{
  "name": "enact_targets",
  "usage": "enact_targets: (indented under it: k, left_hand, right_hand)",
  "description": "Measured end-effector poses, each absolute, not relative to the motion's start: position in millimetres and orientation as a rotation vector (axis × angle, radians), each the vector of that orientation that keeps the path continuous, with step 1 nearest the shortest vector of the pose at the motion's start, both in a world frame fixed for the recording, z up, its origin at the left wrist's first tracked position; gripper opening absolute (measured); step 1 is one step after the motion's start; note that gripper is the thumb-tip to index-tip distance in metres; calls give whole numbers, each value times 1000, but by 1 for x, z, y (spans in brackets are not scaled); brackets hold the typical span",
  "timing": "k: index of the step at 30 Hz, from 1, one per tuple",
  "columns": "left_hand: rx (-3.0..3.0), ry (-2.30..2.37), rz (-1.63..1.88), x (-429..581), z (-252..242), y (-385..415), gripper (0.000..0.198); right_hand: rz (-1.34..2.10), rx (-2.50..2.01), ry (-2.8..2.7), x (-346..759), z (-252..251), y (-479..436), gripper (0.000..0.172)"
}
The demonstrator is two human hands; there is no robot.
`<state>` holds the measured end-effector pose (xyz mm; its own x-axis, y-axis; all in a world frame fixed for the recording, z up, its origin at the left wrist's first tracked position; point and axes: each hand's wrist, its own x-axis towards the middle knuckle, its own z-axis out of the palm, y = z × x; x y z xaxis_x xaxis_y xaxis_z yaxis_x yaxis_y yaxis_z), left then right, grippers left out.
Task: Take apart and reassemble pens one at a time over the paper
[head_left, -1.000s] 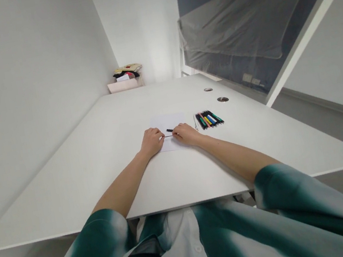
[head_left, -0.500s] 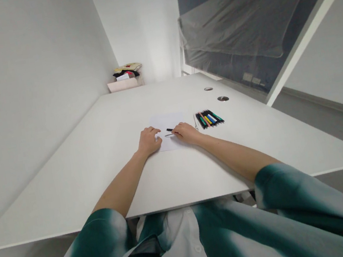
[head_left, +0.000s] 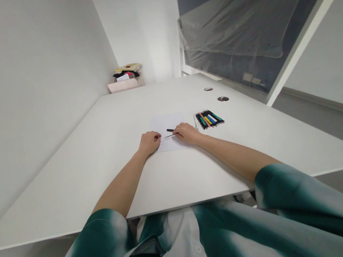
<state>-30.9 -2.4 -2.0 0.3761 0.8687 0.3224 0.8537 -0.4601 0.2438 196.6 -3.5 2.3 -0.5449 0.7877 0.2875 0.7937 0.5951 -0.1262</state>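
A thin dark rod [head_left: 170,135] lies at frame centre, over the lower part of a sheet of white paper [head_left: 168,132]; its right end runs into the fingers of the right hand [head_left: 188,133], which is closed on it. The rod's left tip stands just clear of the left hand [head_left: 149,143], which rests curled at the paper's left edge and does not touch the rod. A small dark mark shows at that hand's fingertips [head_left: 158,136]; too small to identify. A short black piece [head_left: 170,130] lies on the paper just above the rod. Right of the paper, a row of coloured pens [head_left: 208,118] lies on the white counter [head_left: 101,179]. Two round holes [head_left: 223,98] are set in the counter beyond them. A cardboard box [head_left: 123,85] stands past the far end, upper centre. Plastic sheeting [head_left: 228,18] covers a dark panel at upper right.
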Motion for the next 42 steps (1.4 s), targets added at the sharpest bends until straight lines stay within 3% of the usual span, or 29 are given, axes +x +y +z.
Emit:
enact_targets:
  k: [9, 42]
  left_hand:
    - [2341, 1453, 858, -28, -1, -7, 22]
    - [2300, 1401, 920, -11, 0, -13, 26]
  right_hand:
    - [-23, -1278, -2478, 197, 0, -1, 28]
    - [27, -1137, -2433, 195, -5, 2, 24]
